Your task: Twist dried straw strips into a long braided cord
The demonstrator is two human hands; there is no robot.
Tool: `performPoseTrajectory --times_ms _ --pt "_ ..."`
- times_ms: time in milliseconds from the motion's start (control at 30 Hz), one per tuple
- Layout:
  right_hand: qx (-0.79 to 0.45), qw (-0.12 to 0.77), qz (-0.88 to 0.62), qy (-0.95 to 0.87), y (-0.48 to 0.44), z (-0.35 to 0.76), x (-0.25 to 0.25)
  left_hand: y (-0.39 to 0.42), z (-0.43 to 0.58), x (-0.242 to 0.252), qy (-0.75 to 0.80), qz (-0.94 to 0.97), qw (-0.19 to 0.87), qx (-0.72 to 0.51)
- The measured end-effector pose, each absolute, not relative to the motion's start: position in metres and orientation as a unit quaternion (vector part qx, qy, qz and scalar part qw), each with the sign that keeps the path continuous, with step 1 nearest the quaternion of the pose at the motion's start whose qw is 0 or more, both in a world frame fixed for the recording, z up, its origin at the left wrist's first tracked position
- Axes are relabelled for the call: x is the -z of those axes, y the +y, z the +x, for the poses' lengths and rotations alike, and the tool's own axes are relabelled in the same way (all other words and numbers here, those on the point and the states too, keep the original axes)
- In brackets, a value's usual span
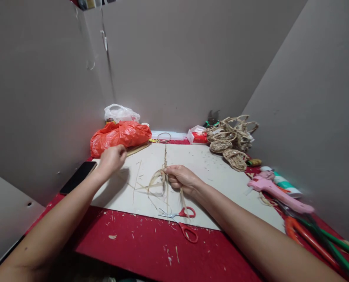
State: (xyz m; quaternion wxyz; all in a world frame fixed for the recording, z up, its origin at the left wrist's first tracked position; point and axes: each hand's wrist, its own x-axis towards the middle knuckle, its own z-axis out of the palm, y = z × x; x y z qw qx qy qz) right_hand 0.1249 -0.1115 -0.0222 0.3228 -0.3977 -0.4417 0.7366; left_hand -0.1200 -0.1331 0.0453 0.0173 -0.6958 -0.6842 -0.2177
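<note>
My right hand (pixel 180 178) pinches a thin braid of dry straw-coloured fibre (pixel 165 156) in the middle of the white board (pixel 230 188). The braid's finished part runs away from me, while loose fibre strands (pixel 154 184) fan out on the near side, some curving left. My left hand (pixel 113 159) is raised over the board's left side, near the orange bag, with its fingers curled closed. Whatever may be in those fingers is hidden. Below my right hand, red-handled scissors (pixel 183 221) lie partly open across the board's near edge, with strands over them.
A black phone (pixel 78 178) lies at left beside an orange plastic bag (pixel 120 135). At right are coiled twine (pixel 231 143), a pink glue gun (pixel 280 194), a white-and-green bottle (pixel 287 184) and large-handled cutters (pixel 306 239). Fibre scraps litter the red cloth (pixel 139 243). Grey panels surround the table.
</note>
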Motion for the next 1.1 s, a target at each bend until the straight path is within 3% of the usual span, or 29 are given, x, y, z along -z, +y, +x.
performPoseTrajectory --times_ms 133,267,400,500,667,733,833,1100 --pt "-0.755 0.317 -0.379 -0.432 -0.109 0.126 0.024 -0.139 -0.073 -0.020 -0.562 -0.706 -0.336 0.271" --pt "-0.764 0.326 -0.354 -0.430 -0.105 0.129 0.028 -0.155 -0.051 -0.008 -0.464 -0.710 -0.503 0.165" --pt "-0.773 0.344 -0.350 -0.402 -0.102 0.132 0.026 -0.166 -0.084 -0.020 -0.445 -0.749 -0.486 0.068" --pt "-0.780 0.351 -0.347 -0.385 -0.101 0.134 0.022 -0.168 -0.134 -0.031 -0.523 -0.739 -0.424 0.038" --pt "-0.796 0.333 -0.338 -0.376 -0.101 0.135 0.022 -0.165 -0.209 -0.049 -0.689 -0.706 -0.162 0.033" --pt "-0.799 0.328 -0.336 -0.375 -0.100 0.136 0.024 -0.164 -0.215 -0.056 -0.697 -0.705 -0.110 0.062" --pt "-0.807 0.315 -0.332 -0.373 -0.097 0.138 0.026 -0.160 -0.192 -0.061 -0.651 -0.726 -0.157 0.160" --pt "-0.822 0.298 -0.306 -0.377 -0.094 0.142 0.026 -0.112 -0.053 -0.018 -0.498 -0.658 -0.452 0.340"
